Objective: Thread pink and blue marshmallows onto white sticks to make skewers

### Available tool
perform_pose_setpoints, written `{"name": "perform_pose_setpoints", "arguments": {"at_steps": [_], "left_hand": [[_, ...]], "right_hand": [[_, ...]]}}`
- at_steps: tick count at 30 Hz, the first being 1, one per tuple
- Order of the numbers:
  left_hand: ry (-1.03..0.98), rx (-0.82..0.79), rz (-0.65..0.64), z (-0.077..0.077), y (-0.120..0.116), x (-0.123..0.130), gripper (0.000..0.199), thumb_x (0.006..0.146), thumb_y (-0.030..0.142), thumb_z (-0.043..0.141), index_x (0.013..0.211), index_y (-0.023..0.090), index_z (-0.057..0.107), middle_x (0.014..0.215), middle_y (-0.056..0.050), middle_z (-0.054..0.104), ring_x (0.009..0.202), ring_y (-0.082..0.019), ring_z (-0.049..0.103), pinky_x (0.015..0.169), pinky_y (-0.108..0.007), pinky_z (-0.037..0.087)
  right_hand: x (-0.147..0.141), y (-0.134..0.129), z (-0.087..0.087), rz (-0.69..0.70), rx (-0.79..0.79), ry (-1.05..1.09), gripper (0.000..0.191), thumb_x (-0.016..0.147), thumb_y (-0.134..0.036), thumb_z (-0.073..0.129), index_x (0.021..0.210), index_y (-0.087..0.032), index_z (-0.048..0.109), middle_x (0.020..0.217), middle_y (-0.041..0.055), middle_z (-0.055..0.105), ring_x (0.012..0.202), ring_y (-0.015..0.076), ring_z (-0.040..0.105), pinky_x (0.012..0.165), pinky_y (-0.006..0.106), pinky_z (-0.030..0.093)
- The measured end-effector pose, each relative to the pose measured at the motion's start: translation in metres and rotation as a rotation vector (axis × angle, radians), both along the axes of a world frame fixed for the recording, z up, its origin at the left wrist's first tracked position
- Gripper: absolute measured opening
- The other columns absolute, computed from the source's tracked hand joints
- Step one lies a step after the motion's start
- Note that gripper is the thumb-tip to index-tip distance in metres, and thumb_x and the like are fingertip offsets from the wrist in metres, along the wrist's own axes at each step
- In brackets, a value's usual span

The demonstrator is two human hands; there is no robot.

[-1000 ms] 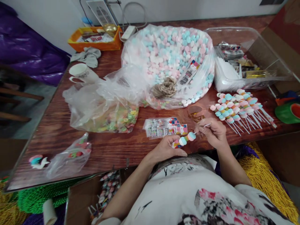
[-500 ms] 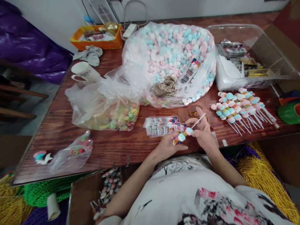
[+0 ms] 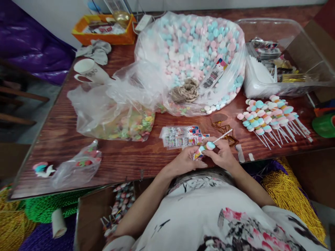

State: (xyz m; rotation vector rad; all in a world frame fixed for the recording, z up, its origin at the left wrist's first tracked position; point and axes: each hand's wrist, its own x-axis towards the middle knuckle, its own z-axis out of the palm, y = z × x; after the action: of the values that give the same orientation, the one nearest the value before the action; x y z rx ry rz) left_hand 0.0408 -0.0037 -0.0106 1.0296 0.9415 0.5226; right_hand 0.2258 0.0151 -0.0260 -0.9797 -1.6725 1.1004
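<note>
Near the table's front edge, my left hand (image 3: 183,161) is closed around the lower end of a marshmallow skewer (image 3: 210,145), where a colourful printed wrapper shows. My right hand (image 3: 223,153) grips the same skewer, thumb and fingers on its pink, white and blue marshmallows; the white stick points up and right. Just behind my left hand lies a fanned stack of printed plastic bags (image 3: 178,136). Gold twist ties (image 3: 230,139) rest beyond my right hand. Farther right is a pile of marshmallow skewers (image 3: 264,116) with white sticks.
A big clear bag of pastel marshmallows (image 3: 188,48) fills the back middle, beside a bag of colourful candies (image 3: 131,127). A clear plastic bin (image 3: 288,28) stands back right. At left are a white mug (image 3: 91,71), an orange basket (image 3: 104,38) and a small plastic bag (image 3: 78,167).
My right hand's fingers have folded from spread to closed around the skewer's marshmallows. The skewer stays in my left hand. The whole view has shifted slightly.
</note>
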Motion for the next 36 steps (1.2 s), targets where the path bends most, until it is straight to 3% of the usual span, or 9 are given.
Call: {"name": "perform_pose_setpoints", "arguments": {"at_steps": [8,13,15,18,20,25,32,36], "left_hand": [[-0.003,-0.102,0.009,0.001,-0.004,-0.001,0.04,0.063,0.032,0.082,0.09,0.012,0.06,0.059,0.008,0.048,0.045,-0.004,0.036,0.042,-0.017,0.034],[0.002,-0.026,0.062,-0.005,-0.003,0.004,0.032,0.064,0.031,0.081,0.082,0.011,0.063,0.066,0.005,0.053,0.056,-0.006,0.043,0.054,-0.019,0.037],[0.007,0.005,0.074,-0.005,-0.002,0.007,0.031,0.063,0.029,0.081,0.081,0.011,0.063,0.068,0.004,0.054,0.062,-0.008,0.046,0.06,-0.021,0.038],[0.025,0.025,0.06,-0.004,-0.001,0.009,0.029,0.064,0.029,0.081,0.079,0.012,0.064,0.069,0.005,0.054,0.063,-0.008,0.045,0.062,-0.021,0.038],[0.039,0.05,0.05,-0.002,-0.001,0.01,0.029,0.064,0.03,0.08,0.079,0.012,0.064,0.07,0.004,0.055,0.064,-0.009,0.046,0.062,-0.021,0.038],[0.046,0.084,0.016,-0.002,-0.001,0.009,0.031,0.063,0.028,0.082,0.081,0.012,0.064,0.071,0.004,0.055,0.064,-0.009,0.047,0.062,-0.021,0.04],[-0.009,0.174,-0.004,-0.006,-0.002,0.014,0.027,0.066,0.019,0.078,0.09,0.011,0.068,0.084,0.001,0.064,0.078,-0.013,0.057,0.075,-0.025,0.047],[0.006,0.199,0.045,0.003,0.0,0.008,0.045,0.065,0.021,0.081,0.107,0.013,0.067,0.099,-0.003,0.066,0.096,-0.017,0.059,0.09,-0.028,0.046]], "right_hand": [[0.001,0.004,0.001,0.206,0.04,-0.006,0.026,0.08,-0.023,0.068,0.106,-0.021,0.066,0.095,0.0043,0.069,0.087,0.0177,0.064,0.084,0.032,0.05],[0.02,0.012,0.014,0.418,-0.069,0.042,0.06,0.079,-0.05,0.069,0.13,-0.022,0.056,0.126,0.0109,0.059,0.116,0.0266,0.054,0.103,0.044,0.041],[0.026,0.014,0.019,0.325,-0.127,0.162,0.062,0.081,-0.057,0.063,0.134,-0.024,0.053,0.127,0.0099,0.058,0.117,0.0266,0.054,0.101,0.042,0.044],[0.03,0.016,0.022,0.053,-0.134,0.265,0.038,0.09,-0.045,0.057,0.123,-0.027,0.063,0.108,0.0058,0.063,0.099,0.0198,0.06,0.086,0.033,0.05],[0.029,0.015,0.021,-0.038,-0.126,0.267,0.022,0.09,-0.035,0.058,0.108,-0.026,0.069,0.089,0.002,0.063,0.079,0.0143,0.06,0.073,0.027,0.05],[0.017,0.005,0.021,0.059,-0.229,0.262,0.008,0.087,-0.026,0.063,0.092,-0.021,0.068,0.071,-0.0026,0.06,0.053,0.0087,0.055,0.052,0.022,0.045],[-0.015,-0.006,0.004,0.078,-0.014,0.103,0.005,0.082,-0.022,0.067,0.079,-0.019,0.069,0.071,0.0005,0.069,0.065,0.0115,0.062,0.065,0.024,0.051],[-0.016,-0.002,-0.006,0.03,-0.105,0.171,0.007,0.079,-0.026,0.071,0.077,-0.019,0.07,0.069,-0.0004,0.07,0.06,0.0109,0.062,0.061,0.023,0.051]]}}
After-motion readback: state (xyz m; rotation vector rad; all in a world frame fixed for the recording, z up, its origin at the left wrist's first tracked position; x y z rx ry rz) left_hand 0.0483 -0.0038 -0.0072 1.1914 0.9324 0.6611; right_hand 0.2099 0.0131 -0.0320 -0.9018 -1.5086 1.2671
